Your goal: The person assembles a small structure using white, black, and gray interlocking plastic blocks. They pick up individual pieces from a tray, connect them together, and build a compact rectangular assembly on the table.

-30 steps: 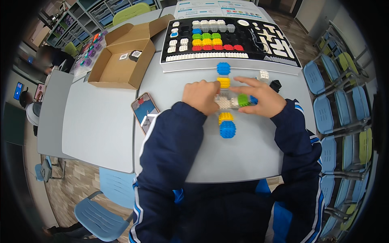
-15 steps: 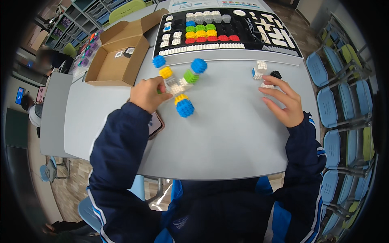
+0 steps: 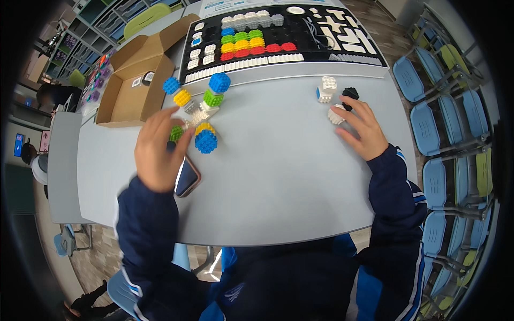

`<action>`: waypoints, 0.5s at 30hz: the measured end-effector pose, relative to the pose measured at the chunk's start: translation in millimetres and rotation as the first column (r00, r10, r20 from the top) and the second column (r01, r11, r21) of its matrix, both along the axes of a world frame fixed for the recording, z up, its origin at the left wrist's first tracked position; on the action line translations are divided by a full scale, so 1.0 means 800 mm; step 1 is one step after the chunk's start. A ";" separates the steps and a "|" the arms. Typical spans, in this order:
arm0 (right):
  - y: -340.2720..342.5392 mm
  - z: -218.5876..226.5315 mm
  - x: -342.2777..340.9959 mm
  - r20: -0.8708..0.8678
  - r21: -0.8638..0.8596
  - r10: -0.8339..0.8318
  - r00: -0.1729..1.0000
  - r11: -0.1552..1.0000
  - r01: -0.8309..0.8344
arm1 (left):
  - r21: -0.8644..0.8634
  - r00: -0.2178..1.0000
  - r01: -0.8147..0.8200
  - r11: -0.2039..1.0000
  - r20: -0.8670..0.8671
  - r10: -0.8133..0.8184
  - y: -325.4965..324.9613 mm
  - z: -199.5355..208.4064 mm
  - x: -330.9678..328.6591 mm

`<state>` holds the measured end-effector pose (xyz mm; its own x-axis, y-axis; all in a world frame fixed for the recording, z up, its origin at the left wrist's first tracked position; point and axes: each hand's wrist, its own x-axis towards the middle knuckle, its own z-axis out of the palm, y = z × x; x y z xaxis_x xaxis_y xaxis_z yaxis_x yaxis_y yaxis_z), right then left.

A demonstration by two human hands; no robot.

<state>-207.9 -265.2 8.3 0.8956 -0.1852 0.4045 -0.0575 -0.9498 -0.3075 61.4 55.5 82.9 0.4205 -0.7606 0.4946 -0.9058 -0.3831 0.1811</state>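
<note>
Branching model of studded blue, yellow, green and white plastic blocks (image 3: 199, 115): it lies on the smooth pale-grey table (image 3: 273, 176), towards 10 o'clock from the middle of my view; its arms splay outward.
Left bare hand (image 3: 158, 147): half curled, thumb and fingers apart about the model's near-left green block; blur and overlap mean I cannot tell whether I touch or hold it; a light steadying touch seems wisest, since a hard squeeze might loosen the joints.
Right bare hand (image 3: 366, 131): fingers spread, thumb well apart from them; I see no closed grip, though I cannot tell whether a fingertip meets a block.
Small white studded plastic block (image 3: 337, 114): at 10 o'clock from the right hand, just beside the fingers; I judge a level pinch on opposite sides best.
Small black studded plastic block (image 3: 350, 93): at 11 o'clock from that hand, partly hidden by a finger; it could be nudged, so I'd close slowly.
Pink-rimmed, dark-screened flat phone (image 3: 187, 179): between 4 and 5 o'clock from the left hand, near the model; lifting the model beats dragging it there.
</note>
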 end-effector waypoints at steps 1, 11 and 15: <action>-0.001 -0.001 -0.001 0.009 0.014 -0.010 1.000 1.000 0.010 | -0.084 1.000 0.015 0.996 -0.020 -0.017 0.004 0.009 -0.030; 0.020 -0.020 0.020 0.198 0.026 0.052 0.979 0.998 -0.058 | -0.104 0.971 -0.239 0.965 0.002 0.240 0.143 -0.098 -0.038; 0.025 -0.021 0.020 0.198 -0.056 0.071 0.978 0.997 -0.061 | 0.071 0.971 -0.237 0.969 0.011 0.237 0.159 -0.120 -0.024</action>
<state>-192.3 -245.2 -8.8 0.8056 -0.1039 0.5833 0.0633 -0.9638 -0.2590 41.8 182.7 -13.3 0.5917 -0.6727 0.4442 -0.7881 -0.5987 0.1431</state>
